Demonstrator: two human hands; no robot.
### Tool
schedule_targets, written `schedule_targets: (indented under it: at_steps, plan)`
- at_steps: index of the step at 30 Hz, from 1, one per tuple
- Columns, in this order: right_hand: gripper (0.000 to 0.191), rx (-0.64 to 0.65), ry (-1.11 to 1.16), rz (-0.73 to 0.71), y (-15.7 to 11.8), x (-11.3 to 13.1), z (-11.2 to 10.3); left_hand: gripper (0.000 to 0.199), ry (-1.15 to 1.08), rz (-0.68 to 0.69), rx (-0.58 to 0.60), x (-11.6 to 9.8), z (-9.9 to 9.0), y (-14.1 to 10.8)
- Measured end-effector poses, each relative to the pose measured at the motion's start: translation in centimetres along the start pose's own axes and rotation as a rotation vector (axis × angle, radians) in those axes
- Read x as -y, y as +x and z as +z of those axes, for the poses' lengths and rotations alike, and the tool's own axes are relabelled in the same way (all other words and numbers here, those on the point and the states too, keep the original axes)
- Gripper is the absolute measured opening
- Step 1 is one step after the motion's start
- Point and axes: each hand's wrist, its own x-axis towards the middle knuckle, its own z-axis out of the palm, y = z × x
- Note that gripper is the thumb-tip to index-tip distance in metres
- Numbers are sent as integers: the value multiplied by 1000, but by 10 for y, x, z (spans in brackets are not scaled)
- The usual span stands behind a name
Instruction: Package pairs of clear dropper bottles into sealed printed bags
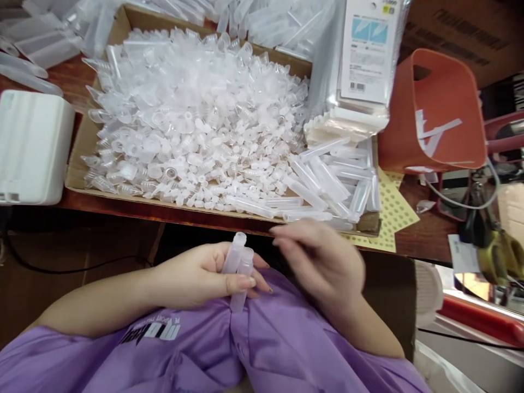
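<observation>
- The dark reddish-brown wooden counter (429, 240) spans the view and carries the stock.
- On it, the shallow brown cardboard tray (82, 150) lies with its near edge just beyond the person's hands.
- Inside the tray, a broad heap of clear plastic nozzle-like pieces (184, 109) fills the left and middle.
- The person's right grip (325, 262) hovers beside the tray's near edge, nothing large in it. Thumb and forefinger are bent close together, but motion blur hides whether they pinch a small part; one cannot tell.
- The person's left grip (213, 273) is clamped on two tubes in front of the purple shirt (286, 327), thumb across the nearer one.
- Clear slender plastic tubes (323, 180) lie loose in the tray's right corner.
- The two frosted translucent plastic tubes (244, 265) stand side by side in the left grip, slightly tilted, necks up and seemingly uncapped.
- Tiny white plastic pieces (192, 191) gather along the tray's near side.
- The step in hand appears to be holding the pair ready for the other hand; the next move seems to call for a steady left hold and a precise right pinch near the necks.
</observation>
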Motion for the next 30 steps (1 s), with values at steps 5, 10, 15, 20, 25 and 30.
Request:
schedule_targets:
  at_steps: [5,10,15,20,25,30]
  plan:
    - [15,220,-281,121,40,-18,-18,32,-28,97,-82,1,3,4]
    - [24,603,-403,100,80,-23,-8,42,-309,242,-187,-8,6,2]
    - [19,580,-385,220,84,-24,0,24,-415,198,-175,-18,6,-4]
    - [21,516,-346,179,80,-28,5,21,-457,160,-125,-22,2,0]
    - [10,317,-158,217,77,-28,0,22,-494,154,17,-23,-1,5]
    - [3,44,367,445,70,-22,-14,22,-446,158,37,-24,0,8]
